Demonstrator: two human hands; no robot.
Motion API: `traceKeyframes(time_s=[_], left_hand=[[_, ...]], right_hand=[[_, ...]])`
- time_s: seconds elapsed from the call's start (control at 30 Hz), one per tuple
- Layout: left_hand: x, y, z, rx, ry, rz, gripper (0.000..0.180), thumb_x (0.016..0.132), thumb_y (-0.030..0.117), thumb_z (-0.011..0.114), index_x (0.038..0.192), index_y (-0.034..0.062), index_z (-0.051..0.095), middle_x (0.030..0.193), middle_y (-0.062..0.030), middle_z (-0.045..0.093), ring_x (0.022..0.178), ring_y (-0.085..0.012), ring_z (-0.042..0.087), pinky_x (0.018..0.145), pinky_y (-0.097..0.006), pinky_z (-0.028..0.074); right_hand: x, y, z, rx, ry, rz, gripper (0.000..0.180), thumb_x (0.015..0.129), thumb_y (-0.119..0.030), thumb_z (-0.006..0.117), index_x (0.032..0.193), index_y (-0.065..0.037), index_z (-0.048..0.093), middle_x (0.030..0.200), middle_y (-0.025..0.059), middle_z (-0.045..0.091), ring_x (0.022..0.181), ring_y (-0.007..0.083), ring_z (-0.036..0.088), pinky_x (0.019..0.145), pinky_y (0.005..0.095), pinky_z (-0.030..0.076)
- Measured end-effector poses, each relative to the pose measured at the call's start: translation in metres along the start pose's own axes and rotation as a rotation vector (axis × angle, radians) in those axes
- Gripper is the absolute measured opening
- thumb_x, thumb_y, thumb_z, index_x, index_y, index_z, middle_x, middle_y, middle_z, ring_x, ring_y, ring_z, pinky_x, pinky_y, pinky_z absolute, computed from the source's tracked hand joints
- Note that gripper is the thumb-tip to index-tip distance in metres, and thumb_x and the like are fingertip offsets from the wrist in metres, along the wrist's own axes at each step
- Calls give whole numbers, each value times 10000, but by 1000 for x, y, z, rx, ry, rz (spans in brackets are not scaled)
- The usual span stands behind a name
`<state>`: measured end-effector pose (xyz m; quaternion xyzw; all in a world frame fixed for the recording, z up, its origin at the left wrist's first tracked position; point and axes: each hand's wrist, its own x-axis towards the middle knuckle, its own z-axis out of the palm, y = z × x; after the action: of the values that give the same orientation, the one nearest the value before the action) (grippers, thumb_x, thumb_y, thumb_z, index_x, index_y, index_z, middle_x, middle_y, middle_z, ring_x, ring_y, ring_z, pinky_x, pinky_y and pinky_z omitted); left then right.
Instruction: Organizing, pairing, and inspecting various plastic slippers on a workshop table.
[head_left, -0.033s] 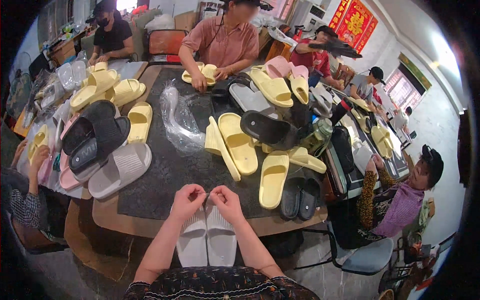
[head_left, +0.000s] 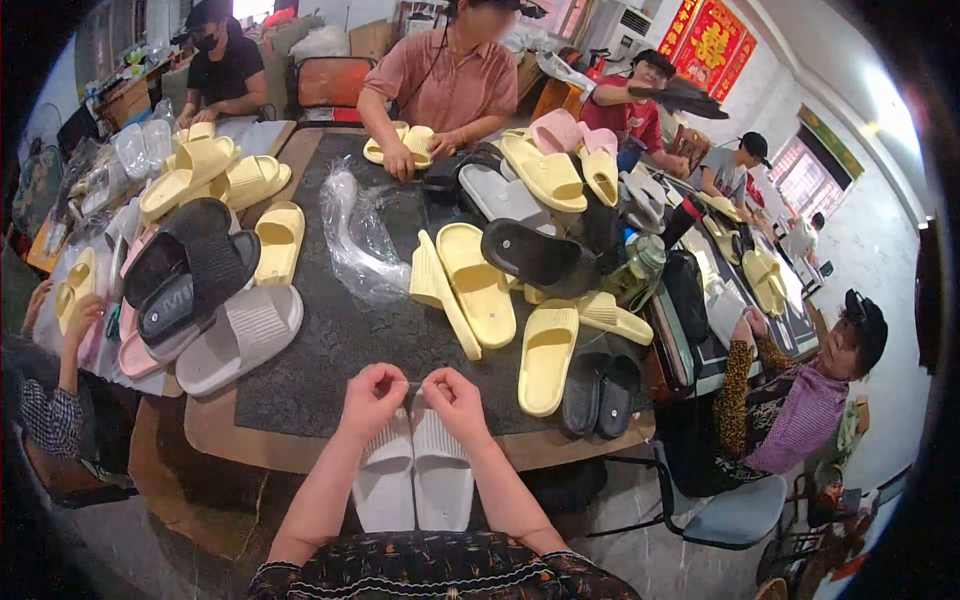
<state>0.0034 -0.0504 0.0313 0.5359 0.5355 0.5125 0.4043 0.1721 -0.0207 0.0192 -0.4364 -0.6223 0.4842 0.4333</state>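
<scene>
Pinching thumb to forefinger, the left hand (head_left: 370,405) and right hand (head_left: 456,402) sit just apart; whether they grip anything thin, I can't tell. Bodyward of the fingers, 2 gray slippers (head_left: 443,492) already lie paired; beyond, yellow slippers (head_left: 478,285) overlap, apparently still unsorted.

The head-worn fisheye looks down over close hands (head_left: 453,400) and across the table (head_left: 228,443).
</scene>
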Motion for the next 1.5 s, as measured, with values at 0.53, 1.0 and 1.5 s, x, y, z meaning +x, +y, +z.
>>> traceKeyframes(time_s=[0.53,1.0,1.5], left_hand=[[-1,-8,0,-15,0,5,96,792,77,681,858,20,641,808,-27,599,714,-93,587,652,-231,479],[-3,-10,-1,30,98,18,76,784,70,666,839,24,640,796,-35,604,713,-108,582,627,-250,474],[-1,-4,0,-120,103,-33,67,826,74,655,853,25,621,765,22,596,707,-50,553,642,-210,454]], right_hand=[[-1,7,0,-25,-11,14,102,851,-124,664,870,-34,618,601,-74,434,549,22,350,503,209,318],[-2,7,3,75,7,52,107,871,-131,650,893,-31,617,643,-75,483,576,6,377,535,196,350],[-1,-20,-10,-51,71,-169,191,865,-69,644,1055,-52,630,1012,13,603,855,82,569,744,218,468]])
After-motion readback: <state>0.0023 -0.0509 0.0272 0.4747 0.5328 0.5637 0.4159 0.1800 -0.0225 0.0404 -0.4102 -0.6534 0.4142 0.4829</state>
